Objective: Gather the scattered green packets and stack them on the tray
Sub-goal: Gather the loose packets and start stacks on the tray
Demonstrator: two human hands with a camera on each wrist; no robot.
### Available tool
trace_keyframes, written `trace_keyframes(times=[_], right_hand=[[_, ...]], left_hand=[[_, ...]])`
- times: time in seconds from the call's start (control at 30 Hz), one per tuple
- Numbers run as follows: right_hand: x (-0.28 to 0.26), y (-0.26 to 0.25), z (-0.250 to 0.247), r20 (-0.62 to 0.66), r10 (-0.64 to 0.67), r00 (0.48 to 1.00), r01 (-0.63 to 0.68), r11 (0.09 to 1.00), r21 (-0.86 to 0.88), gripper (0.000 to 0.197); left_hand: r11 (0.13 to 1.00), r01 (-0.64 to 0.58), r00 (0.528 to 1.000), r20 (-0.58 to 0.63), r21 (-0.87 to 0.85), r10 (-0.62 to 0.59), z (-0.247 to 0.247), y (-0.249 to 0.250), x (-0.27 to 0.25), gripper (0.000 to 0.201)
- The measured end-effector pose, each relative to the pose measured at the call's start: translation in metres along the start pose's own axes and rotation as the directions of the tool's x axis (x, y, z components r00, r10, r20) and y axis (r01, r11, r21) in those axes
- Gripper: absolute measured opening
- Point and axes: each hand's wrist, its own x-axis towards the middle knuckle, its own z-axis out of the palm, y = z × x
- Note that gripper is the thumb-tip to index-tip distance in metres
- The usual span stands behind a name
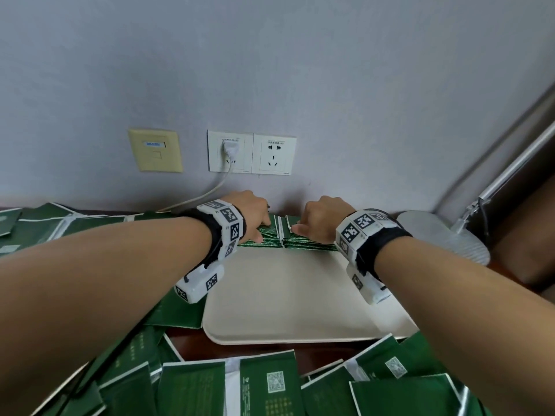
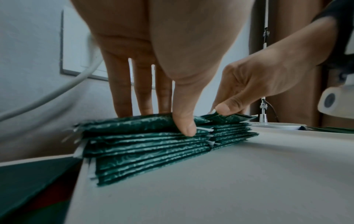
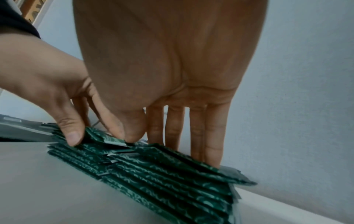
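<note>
A cream tray [image 1: 285, 301] lies in front of me. Two stacks of green packets stand side by side at its far edge, by the wall: a left stack [image 1: 264, 240] [image 2: 145, 148] and a right stack [image 1: 309, 243] [image 3: 172, 174]. My left hand [image 1: 260, 232] [image 2: 164, 119] pinches the top packet of the left stack, thumb in front and straight fingers behind. My right hand [image 1: 295, 228] [image 3: 162, 142] holds the top packet of the right stack the same way. Many loose green packets [image 1: 270, 385] lie scattered around the tray.
The wall stands right behind the stacks, with sockets [image 1: 252, 153] and a white cable [image 1: 210, 193] running down to the table. A lamp base [image 1: 444, 235] sits right of the tray. More packets [image 1: 45, 226] cover the table at the left.
</note>
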Motion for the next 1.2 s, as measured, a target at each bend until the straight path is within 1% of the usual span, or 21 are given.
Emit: trace_keyframes(times=[0.13, 0.23, 0.37, 0.43, 0.5, 0.53, 0.6, 0.67, 0.8, 0.97, 1.03, 1.2], right_hand=[[-0.001, -0.003, -0.001, -0.027, -0.034, 0.999, 0.034, 0.999, 0.027, 0.032], [-0.003, -0.008, 0.002, -0.033, -0.064, 0.997, 0.065, 0.997, 0.032, 0.025], [-0.01, -0.009, 0.005, -0.008, -0.098, 0.995, 0.098, 0.995, 0.028, 0.03], [-0.019, -0.009, 0.002, -0.03, -0.107, 0.994, 0.108, 0.993, 0.048, 0.037], [-0.033, -0.009, -0.006, -0.082, -0.101, 0.992, 0.108, 0.991, 0.08, 0.048], [-0.041, -0.01, -0.01, -0.108, -0.104, 0.989, 0.114, 0.989, 0.09, 0.049], [-0.063, -0.012, -0.017, -0.142, -0.109, 0.984, 0.126, 0.986, 0.111, 0.046], [-0.09, -0.015, -0.022, -0.143, -0.109, 0.984, 0.125, 0.987, 0.105, 0.043], [-0.155, -0.023, -0.021, -0.1, -0.152, 0.983, 0.158, 0.986, 0.05, 0.041], [-0.223, -0.035, 0.0, 0.0, -0.187, 0.982, 0.186, 0.976, 0.111, 0.046], [-0.242, -0.042, 0.009, 0.039, -0.197, 0.98, 0.191, 0.975, 0.115, 0.046], [-0.279, -0.062, 0.023, 0.065, -0.259, 0.964, 0.251, 0.961, 0.114, 0.031]], left_hand=[[1.0, -0.005, 1.0, 0.004, 0.008, 0.004, 0.001, -0.003, 0.005, 0.055], [1.0, -0.018, 0.999, 0.03, 0.011, 0.018, 0.007, -0.001, 0.01, 0.063], [1.0, -0.011, 0.999, 0.048, 0.019, 0.01, 0.008, 0.001, 0.01, 0.074], [1.0, -0.007, 0.999, 0.033, 0.016, 0.006, 0.004, 0.002, 0.0, 0.077], [1.0, -0.018, 1.0, 0.017, 0.006, 0.018, -0.002, 0.005, -0.017, 0.075], [1.0, -0.026, 1.0, 0.015, -0.001, 0.026, -0.005, 0.008, -0.028, 0.072], [0.998, -0.058, 0.998, 0.014, -0.003, 0.058, -0.01, 0.017, -0.053, 0.066], [0.995, -0.102, 0.994, 0.048, -0.005, 0.102, -0.015, 0.029, -0.081, 0.062], [0.986, -0.144, 0.983, 0.106, -0.089, 0.153, -0.016, 0.051, -0.138, 0.055], [0.978, -0.181, 0.97, 0.147, -0.105, 0.195, -0.008, 0.08, -0.196, 0.046], [0.977, -0.193, 0.962, 0.178, -0.094, 0.208, -0.003, 0.089, -0.215, 0.047], [0.978, -0.206, 0.954, 0.221, -0.017, 0.204, 0.015, 0.098, -0.249, 0.058]])
